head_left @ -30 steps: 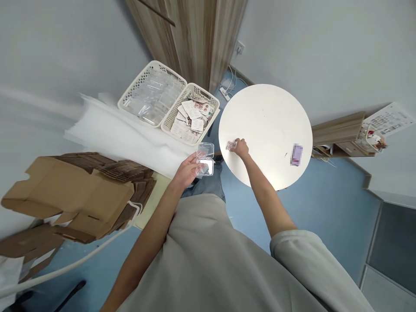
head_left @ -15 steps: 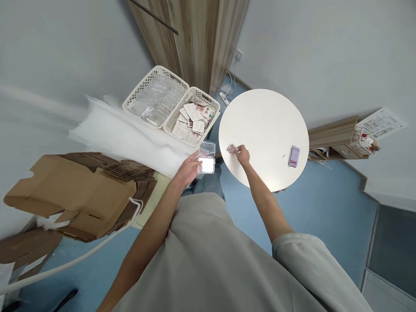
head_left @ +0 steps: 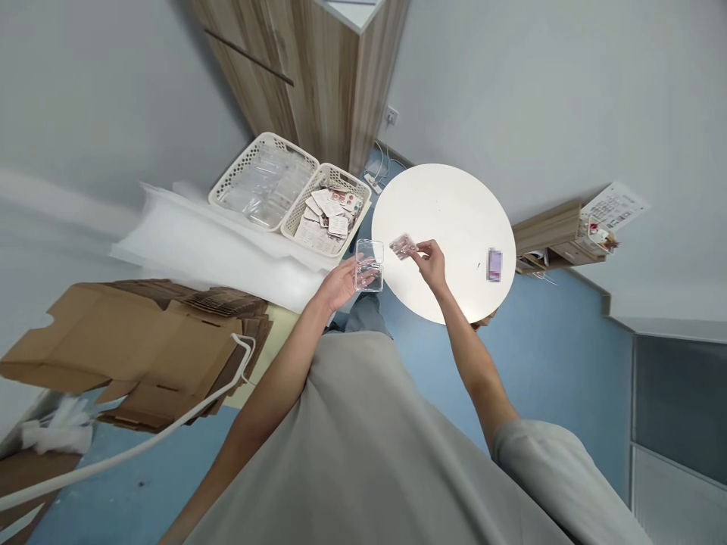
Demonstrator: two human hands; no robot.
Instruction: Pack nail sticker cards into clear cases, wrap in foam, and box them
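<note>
A clear plastic box (head_left: 369, 252) with its hinged lid folded open lies on the fingers of my left hand (head_left: 335, 286). The fingers show through its see-through base, and the thumb seems to be at its side. My right hand (head_left: 432, 266) pinches a small reddish-and-white printed packet (head_left: 403, 246) by its right edge. The packet is held up a short way to the right of the box, over the left side of the round white table (head_left: 448, 212). What the packet contains is too small to make out.
Left of the table, one white basket (head_left: 214, 197) holds clear plastic boxes, and a smaller basket (head_left: 295, 244) holds printed cards or packets. Flattened cardboard boxes (head_left: 136, 341) are stacked at the left, beside white sheeting (head_left: 227, 257). A blurred purple item (head_left: 494, 266) lies on the table.
My right hand has lifted the packet from near the tabletop and turned it more face-up, closer to the box. The bright white patch in the box base is gone. The view has shifted slightly.
</note>
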